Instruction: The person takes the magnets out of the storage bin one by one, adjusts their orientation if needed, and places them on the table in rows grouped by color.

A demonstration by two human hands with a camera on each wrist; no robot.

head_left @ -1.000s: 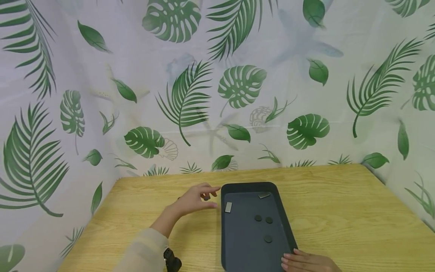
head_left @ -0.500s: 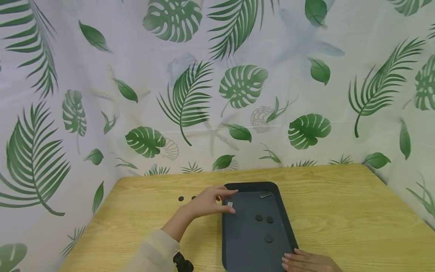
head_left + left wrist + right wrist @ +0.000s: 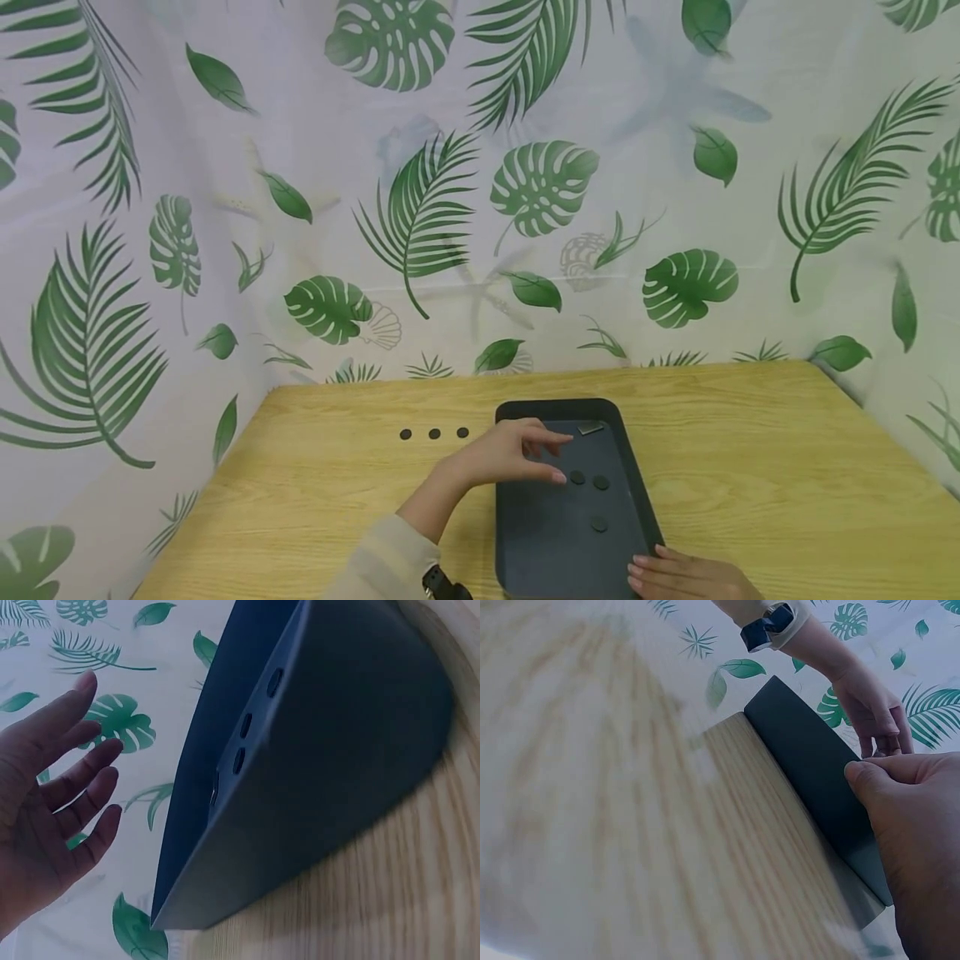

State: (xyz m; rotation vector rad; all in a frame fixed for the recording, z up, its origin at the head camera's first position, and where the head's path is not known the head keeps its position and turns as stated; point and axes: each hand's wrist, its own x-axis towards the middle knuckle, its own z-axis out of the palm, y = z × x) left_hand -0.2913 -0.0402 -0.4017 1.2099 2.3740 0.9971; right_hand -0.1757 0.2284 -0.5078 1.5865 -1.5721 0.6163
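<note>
My left hand [image 3: 506, 454] hovers over the dark grey tray [image 3: 551, 554], thumb and fingers apart with nothing seen between them. In the left wrist view its fingers are loosely spread above the tray's rim. Near its fingertips lie two dark round discs [image 3: 588, 481], and another disc [image 3: 598, 523] lies closer to me in the tray. A small silvery rectangular piece [image 3: 591, 428] leans at the tray's far end. At the tray's near right side my right hand [image 3: 693, 577] grips the wall, fingers over the rim and thumb outside, as the right wrist view shows.
Three dark discs [image 3: 434, 433] lie in a row on the wooden table [image 3: 322, 483], left of the tray. A leaf-printed cloth [image 3: 465, 208] hangs behind and along the sides. A black device [image 3: 444, 585] is strapped by the left sleeve.
My left hand has moved right, from beside the tray to over it. It now covers the spot of a second silvery piece, while the table discs have come into sight. The right hand stays put.
</note>
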